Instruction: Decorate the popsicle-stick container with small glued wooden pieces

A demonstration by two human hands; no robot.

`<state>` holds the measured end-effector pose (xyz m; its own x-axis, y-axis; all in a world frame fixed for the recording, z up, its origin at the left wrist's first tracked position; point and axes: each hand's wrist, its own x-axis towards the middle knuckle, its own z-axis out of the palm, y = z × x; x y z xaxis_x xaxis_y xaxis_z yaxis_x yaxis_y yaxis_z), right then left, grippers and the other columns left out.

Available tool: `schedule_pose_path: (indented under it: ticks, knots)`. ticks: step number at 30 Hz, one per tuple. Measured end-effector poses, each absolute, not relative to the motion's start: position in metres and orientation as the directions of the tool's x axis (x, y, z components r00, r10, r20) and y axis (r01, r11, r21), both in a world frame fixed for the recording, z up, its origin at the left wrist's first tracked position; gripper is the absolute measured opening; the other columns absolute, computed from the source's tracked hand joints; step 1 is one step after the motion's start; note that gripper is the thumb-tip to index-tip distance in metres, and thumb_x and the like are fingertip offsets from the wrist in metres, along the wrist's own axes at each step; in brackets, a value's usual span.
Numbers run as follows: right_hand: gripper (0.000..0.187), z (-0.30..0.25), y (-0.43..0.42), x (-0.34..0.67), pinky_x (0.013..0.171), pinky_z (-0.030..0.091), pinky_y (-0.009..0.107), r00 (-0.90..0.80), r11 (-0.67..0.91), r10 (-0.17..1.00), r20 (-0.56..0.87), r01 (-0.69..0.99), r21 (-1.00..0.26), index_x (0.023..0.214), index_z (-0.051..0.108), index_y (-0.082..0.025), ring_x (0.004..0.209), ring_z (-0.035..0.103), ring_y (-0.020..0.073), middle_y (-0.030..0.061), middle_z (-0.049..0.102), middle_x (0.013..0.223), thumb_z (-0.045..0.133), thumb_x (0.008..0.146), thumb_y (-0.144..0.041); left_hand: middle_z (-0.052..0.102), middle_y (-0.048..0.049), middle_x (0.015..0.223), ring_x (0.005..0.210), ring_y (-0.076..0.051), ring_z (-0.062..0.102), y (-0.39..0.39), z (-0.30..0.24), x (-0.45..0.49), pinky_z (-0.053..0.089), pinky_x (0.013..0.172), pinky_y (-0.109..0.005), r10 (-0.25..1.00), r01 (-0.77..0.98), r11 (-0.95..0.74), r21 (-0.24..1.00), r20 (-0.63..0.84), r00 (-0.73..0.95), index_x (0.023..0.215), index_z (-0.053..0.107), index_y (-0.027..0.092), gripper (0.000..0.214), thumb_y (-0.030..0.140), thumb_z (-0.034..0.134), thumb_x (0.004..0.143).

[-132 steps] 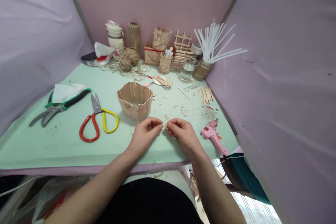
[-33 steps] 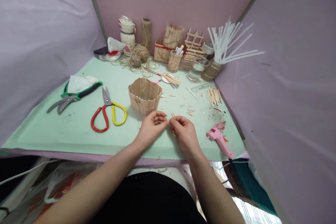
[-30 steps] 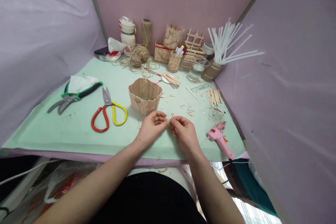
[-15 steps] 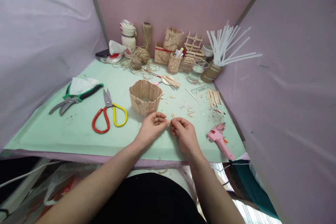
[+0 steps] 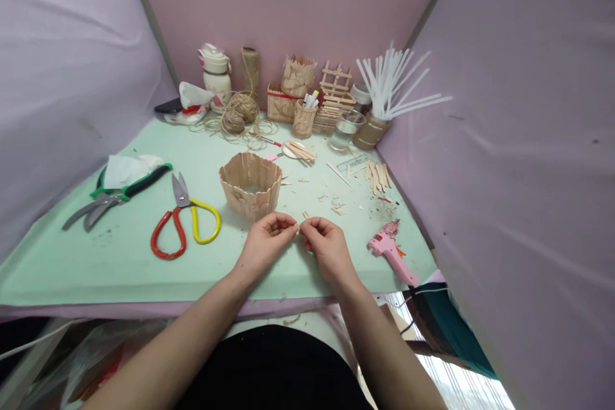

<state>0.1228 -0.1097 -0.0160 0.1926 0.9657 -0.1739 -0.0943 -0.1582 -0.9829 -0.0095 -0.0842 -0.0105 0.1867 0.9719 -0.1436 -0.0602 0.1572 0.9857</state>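
My left hand point(image 5: 269, 240) is closed in a pinch, its thumb and forefinger meeting those of my right hand point(image 5: 325, 245) over the table front. A small piece of wooden stick point(image 5: 305, 215) pokes up by the right fingertips, which are pinched on it. What the left fingers hold is mostly hidden; it looks like a tiny pale wooden bit. Just behind my left hand stands a basket made of wooden sticks point(image 5: 250, 186), open at the top. Small wood scraps point(image 5: 338, 207) lie beyond my right hand.
Red-and-yellow-handled scissors point(image 5: 181, 205) and pruning shears point(image 5: 115, 195) lie left. A pink glue gun point(image 5: 391, 250) lies right, near wooden sticks point(image 5: 378, 176). At the back are twine point(image 5: 240, 112), a bottle point(image 5: 216, 80), a cup of water point(image 5: 346, 131) and white glue sticks point(image 5: 389, 86).
The view has shifted, so the table things appear further left and slightly lower. Both hands stay pinched together at nearly the same place, with the fingertips a little closer.
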Motion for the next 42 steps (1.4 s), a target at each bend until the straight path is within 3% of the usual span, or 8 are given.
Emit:
schedule_pose_path:
  ticks: [5, 16, 22, 26, 30, 36, 42]
  knots:
    - [0.015, -0.013, -0.111, 0.124, 0.051, 0.032, 0.022, 0.191, -0.149, 0.968, -0.164, -0.091, -0.985, 0.071, 0.062, -0.017, 0.050, 0.043, 0.0084, -0.0045, 0.054, 0.058, 0.064, 0.073, -0.032, 0.066, -0.0010, 0.077, 0.076, -0.014, 0.060, -0.084, -0.007, -0.010, 0.046, 0.073, -0.026, 0.970, -0.014, 0.155, 0.988, -0.149, 0.194, 0.079, 0.064, 0.016, 0.021, 0.031, 0.073, 0.068]
    - [0.017, 0.007, -0.118, 0.156, 0.052, 0.035, 0.023, 0.238, -0.104, 0.968, -0.081, 0.084, -0.991, 0.072, 0.063, -0.018, 0.051, 0.045, 0.0097, -0.0042, 0.054, 0.056, 0.061, 0.077, -0.034, 0.065, -0.0006, 0.075, 0.070, -0.012, 0.057, -0.068, 0.015, 0.016, 0.044, 0.068, -0.025, 0.899, 0.106, 0.069, 0.992, -0.108, 0.425, 0.079, 0.064, 0.016, 0.018, 0.032, 0.068, 0.071]
    - [0.023, 0.021, -0.122, 0.193, 0.061, 0.044, 0.027, 0.322, -0.081, 0.946, 0.028, 0.320, -0.944, 0.085, 0.067, -0.018, 0.067, 0.057, 0.0159, 0.0035, 0.066, 0.077, 0.058, 0.079, -0.038, 0.064, 0.0002, 0.071, 0.066, -0.013, 0.056, -0.054, 0.014, 0.036, 0.043, 0.063, -0.025, 0.887, 0.244, -0.080, 0.966, -0.043, 0.460, 0.076, 0.063, 0.018, 0.013, 0.029, 0.062, 0.071]
    - [0.017, 0.042, -0.113, 0.226, 0.068, 0.044, 0.031, 0.296, -0.065, 0.936, 0.189, 0.675, -0.735, 0.081, 0.067, -0.021, 0.076, 0.060, 0.0192, 0.0049, 0.068, 0.083, 0.055, 0.081, -0.033, 0.065, -0.0006, 0.069, 0.066, -0.016, 0.057, -0.036, 0.009, 0.049, 0.041, 0.063, -0.027, 0.841, 0.438, -0.313, 0.843, 0.032, 0.540, 0.073, 0.065, 0.019, 0.010, 0.020, 0.056, 0.071]
    - [0.014, 0.054, -0.090, 0.242, 0.068, 0.040, 0.029, 0.137, -0.042, 0.973, 0.185, 0.895, -0.444, 0.074, 0.066, -0.020, 0.075, 0.058, 0.0180, 0.0044, 0.067, 0.081, 0.054, 0.082, -0.021, 0.067, -0.0033, 0.069, 0.066, -0.019, 0.058, -0.023, 0.007, 0.060, 0.039, 0.060, -0.028, 0.802, 0.565, -0.467, 0.680, 0.056, 0.595, 0.068, 0.065, 0.020, 0.017, 0.014, 0.050, 0.069]
    - [0.018, 0.044, -0.053, 0.246, 0.070, 0.036, 0.026, -0.118, 0.126, 0.992, 0.055, 0.973, -0.195, 0.078, 0.070, -0.020, 0.079, 0.059, 0.0170, 0.0045, 0.067, 0.084, 0.054, 0.082, -0.013, 0.068, -0.0081, 0.076, 0.076, -0.023, 0.059, -0.018, 0.007, 0.068, 0.042, 0.070, -0.031, 0.810, 0.635, -0.515, 0.576, 0.082, 0.581, 0.075, 0.069, 0.019, 0.021, 0.012, 0.051, 0.070]
    - [0.018, 0.046, -0.037, 0.255, 0.072, 0.036, 0.027, -0.162, 0.161, 0.987, -0.007, 0.984, -0.075, 0.083, 0.071, -0.018, 0.084, 0.060, 0.0191, 0.0069, 0.069, 0.090, 0.054, 0.083, -0.012, 0.068, -0.0098, 0.092, 0.089, -0.024, 0.060, -0.016, 0.007, 0.051, 0.042, 0.077, -0.032, 0.840, 0.664, -0.520, 0.537, 0.178, 0.513, 0.088, 0.070, 0.019, 0.028, 0.016, 0.044, 0.081]
